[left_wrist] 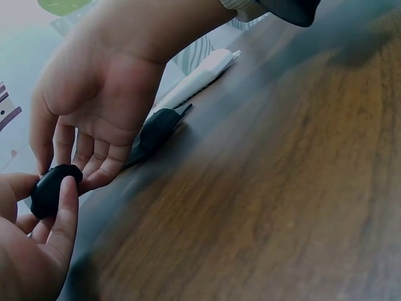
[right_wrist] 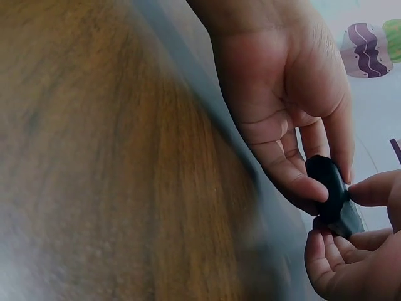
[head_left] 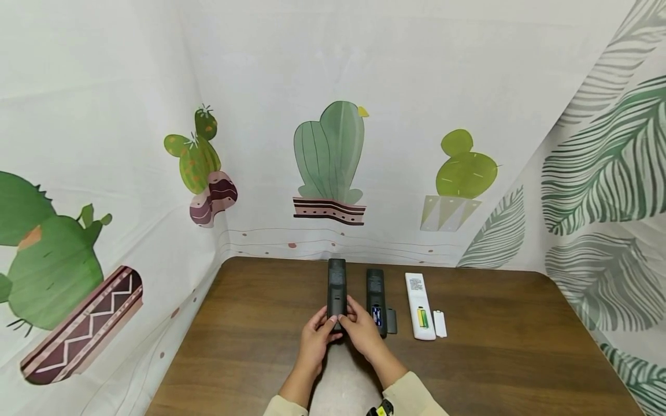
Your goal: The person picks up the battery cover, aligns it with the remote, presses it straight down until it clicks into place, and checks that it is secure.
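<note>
A black remote control (head_left: pixel 337 283) is held back side up between both hands, its battery cover end toward the person. My left hand (head_left: pixel 314 341) grips the near end from the left, thumb on top and fingers at the side and below. On the other side my right hand (head_left: pixel 362 330) holds the same end, its thumb pressing the back. The left wrist view shows the remote's dark end (left_wrist: pixel 55 191) raised off the table between the fingers of both hands. In the right wrist view, fingers and thumbs surround that end (right_wrist: pixel 332 191). Whether its cover has shifted cannot be seen.
Right of the hands lies a second black remote (head_left: pixel 375 283) with blue batteries (head_left: pixel 377 315) exposed, its cover (head_left: pixel 391 321) beside it. Farther right are a white remote (head_left: pixel 416 297) with green-yellow batteries (head_left: pixel 422 316) and its white cover (head_left: pixel 439 323). A cactus-print curtain (head_left: pixel 260 173) borders the wooden table (head_left: pixel 250 323).
</note>
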Motion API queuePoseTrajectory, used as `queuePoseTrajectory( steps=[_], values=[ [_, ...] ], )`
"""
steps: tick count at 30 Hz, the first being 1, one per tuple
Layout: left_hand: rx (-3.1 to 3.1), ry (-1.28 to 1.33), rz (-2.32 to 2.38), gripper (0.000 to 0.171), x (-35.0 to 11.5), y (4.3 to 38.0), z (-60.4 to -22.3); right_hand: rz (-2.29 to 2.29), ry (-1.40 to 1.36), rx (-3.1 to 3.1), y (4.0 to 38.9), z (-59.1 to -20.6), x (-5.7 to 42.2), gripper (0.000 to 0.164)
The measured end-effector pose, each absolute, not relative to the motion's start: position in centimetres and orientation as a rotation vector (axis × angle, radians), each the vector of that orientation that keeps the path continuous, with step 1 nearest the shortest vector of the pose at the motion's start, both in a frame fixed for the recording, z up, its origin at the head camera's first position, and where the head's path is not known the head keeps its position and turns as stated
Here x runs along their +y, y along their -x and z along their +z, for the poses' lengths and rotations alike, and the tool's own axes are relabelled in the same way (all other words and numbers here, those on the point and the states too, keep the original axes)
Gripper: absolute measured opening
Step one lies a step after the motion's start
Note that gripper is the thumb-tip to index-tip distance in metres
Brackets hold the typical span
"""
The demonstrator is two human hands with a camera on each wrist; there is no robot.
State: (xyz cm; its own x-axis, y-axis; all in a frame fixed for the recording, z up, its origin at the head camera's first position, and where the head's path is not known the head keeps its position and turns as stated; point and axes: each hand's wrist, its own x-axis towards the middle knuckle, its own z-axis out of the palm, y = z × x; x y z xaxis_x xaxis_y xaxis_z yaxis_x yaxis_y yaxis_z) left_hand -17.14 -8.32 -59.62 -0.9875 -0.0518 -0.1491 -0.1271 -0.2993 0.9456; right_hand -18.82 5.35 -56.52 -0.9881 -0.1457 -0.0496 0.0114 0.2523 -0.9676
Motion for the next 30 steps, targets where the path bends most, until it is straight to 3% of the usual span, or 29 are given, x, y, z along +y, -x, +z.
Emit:
queuePoseTrajectory(
  steps=[30],
  values=[
    [1.864, 0.290, 2.431, 0.059, -9.17, 18.02, -59.54, -1.786, 0.139, 2.351, 18.75, -56.81, 5.34, 0.065]
  ],
)
